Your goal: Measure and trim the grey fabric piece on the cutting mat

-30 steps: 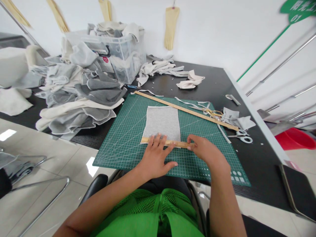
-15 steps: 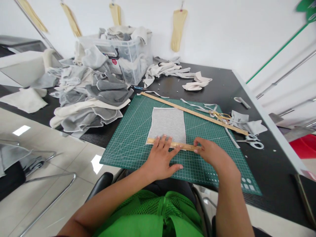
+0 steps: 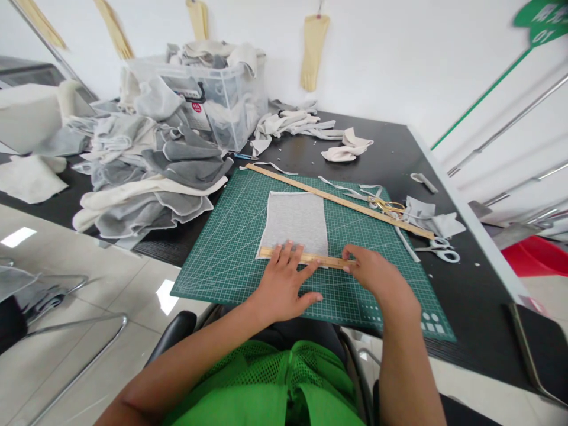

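A light grey piece of fabric (image 3: 296, 219) lies flat on the green cutting mat (image 3: 213, 260). Across its near edge rests a short wooden ruler (image 3: 331, 261), reaching past the fabric on the right. My left hand (image 3: 284, 290) is spread, its fingertips pressing on the ruler and fabric. At the ruler's right end, my right hand (image 3: 377, 275) pinches it between thumb and fingers. A long wooden ruler (image 3: 337, 200) runs diagonally over the top of the mat, just beyond the fabric.
Gold-handled scissors (image 3: 387, 207), white-handled scissors (image 3: 444, 251) and fabric scraps (image 3: 421, 210) lie on the right. Piled cloth (image 3: 151, 165) and a clear plastic bin (image 3: 231, 100) stand on the left. A blue cutter (image 3: 245, 157) lies behind the mat. A dark phone-like object (image 3: 536, 349) is at lower right.
The camera view has turned slightly right, so everything sits further left in the picture. My hands, the short ruler and the fabric keep the same places relative to one another.
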The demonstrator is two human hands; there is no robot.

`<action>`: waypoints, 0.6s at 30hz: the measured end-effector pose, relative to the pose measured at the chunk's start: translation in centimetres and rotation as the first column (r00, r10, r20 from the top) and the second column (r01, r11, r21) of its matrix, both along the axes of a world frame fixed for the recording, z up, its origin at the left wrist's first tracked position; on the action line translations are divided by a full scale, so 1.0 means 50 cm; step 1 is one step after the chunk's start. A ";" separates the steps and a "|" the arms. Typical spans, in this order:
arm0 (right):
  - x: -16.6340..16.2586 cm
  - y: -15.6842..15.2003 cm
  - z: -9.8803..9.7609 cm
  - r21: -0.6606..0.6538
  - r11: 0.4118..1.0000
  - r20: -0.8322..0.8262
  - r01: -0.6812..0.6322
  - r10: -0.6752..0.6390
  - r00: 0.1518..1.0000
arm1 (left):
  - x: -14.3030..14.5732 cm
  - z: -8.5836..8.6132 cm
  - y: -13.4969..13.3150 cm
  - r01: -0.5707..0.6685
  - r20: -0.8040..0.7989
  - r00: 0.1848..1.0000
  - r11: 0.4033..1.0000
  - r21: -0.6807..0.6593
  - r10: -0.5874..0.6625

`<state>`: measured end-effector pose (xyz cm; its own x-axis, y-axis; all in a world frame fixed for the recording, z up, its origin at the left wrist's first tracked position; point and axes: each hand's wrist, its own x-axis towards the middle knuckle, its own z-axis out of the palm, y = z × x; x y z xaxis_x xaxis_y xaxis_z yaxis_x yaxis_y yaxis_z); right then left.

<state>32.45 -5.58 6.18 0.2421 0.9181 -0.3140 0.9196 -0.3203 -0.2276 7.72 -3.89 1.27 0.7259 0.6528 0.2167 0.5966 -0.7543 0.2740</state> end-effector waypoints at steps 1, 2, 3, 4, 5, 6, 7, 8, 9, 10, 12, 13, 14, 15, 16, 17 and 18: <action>0.001 -0.001 0.001 -0.001 1.000 0.005 0.003 -0.003 1.000 | 0.000 0.000 0.000 0.001 0.000 1.000 1.000 0.000 -0.001; 0.002 -0.001 0.001 -0.004 1.000 0.008 0.005 -0.005 1.000 | 0.000 -0.001 0.000 0.000 -0.001 1.000 1.000 0.002 0.000; 0.003 -0.001 0.001 -0.007 1.000 0.010 0.008 -0.008 1.000 | 0.000 -0.001 0.000 0.000 -0.003 1.000 1.000 0.003 0.000; 0.004 -0.002 0.002 -0.010 1.000 0.011 0.009 -0.009 1.000 | 0.001 -0.001 0.000 -0.001 -0.005 1.000 1.000 0.004 0.001; 0.005 -0.002 0.002 -0.011 1.000 0.012 0.011 -0.010 1.000 | 0.001 -0.002 0.000 -0.002 -0.007 1.000 1.000 0.005 0.002; 0.005 -0.002 0.003 -0.011 1.000 0.011 0.011 -0.011 1.000 | 0.002 -0.002 0.000 -0.003 -0.009 1.000 1.000 0.006 0.003; 0.006 -0.002 0.003 -0.008 1.000 0.007 0.009 -0.009 1.000 | 0.002 -0.002 0.000 -0.003 -0.010 1.000 1.000 0.007 0.003; 0.006 -0.003 0.003 -0.005 1.000 0.001 0.007 -0.007 1.000 | 0.002 -0.002 0.000 -0.002 -0.011 1.000 1.000 0.008 0.002; 0.006 -0.003 0.003 -0.004 1.000 -0.006 0.004 -0.004 1.000 | 0.002 -0.002 0.000 -0.002 -0.012 1.000 1.000 0.009 0.003; 0.007 -0.003 0.003 -0.004 1.000 -0.013 0.001 -0.001 1.000 | 0.002 -0.002 0.000 -0.003 -0.012 1.000 1.000 0.009 0.003; 0.010 -0.002 0.000 -0.004 1.000 -0.022 -0.006 0.006 1.000 | 0.002 -0.001 0.000 -0.003 -0.012 1.000 1.000 0.009 0.003; 0.011 -0.001 -0.002 -0.005 1.000 -0.022 -0.007 0.007 1.000 | 0.002 0.000 0.000 -0.003 -0.012 1.000 1.000 0.009 0.003; 0.012 0.000 -0.004 -0.007 1.000 -0.021 -0.007 0.007 1.000 | 0.001 0.001 0.000 -0.001 -0.011 1.000 1.000 0.009 0.001; 0.014 0.000 -0.006 -0.009 1.000 -0.023 -0.008 0.007 1.000 | 0.001 0.002 0.000 0.001 -0.011 1.000 1.000 0.008 -0.001; 0.014 0.001 -0.007 -0.011 1.000 -0.025 -0.006 0.006 1.000 | 0.001 0.002 0.000 0.003 -0.010 1.000 1.000 0.008 -0.003; 0.015 0.001 -0.007 -0.013 1.000 -0.027 -0.003 0.003 1.000 | 0.001 0.003 0.000 0.005 -0.009 1.000 1.000 0.008 -0.005; 0.015 0.001 -0.007 -0.015 1.000 -0.028 -0.001 0.001 1.000 | 0.001 0.003 0.000 0.007 -0.008 1.000 1.000 0.008 -0.007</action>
<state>33.18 -5.52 5.82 0.2320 0.9135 -0.3342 0.9131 -0.3230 -0.2487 7.78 -3.91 1.44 0.7324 0.6459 0.2156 0.5934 -0.7607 0.2632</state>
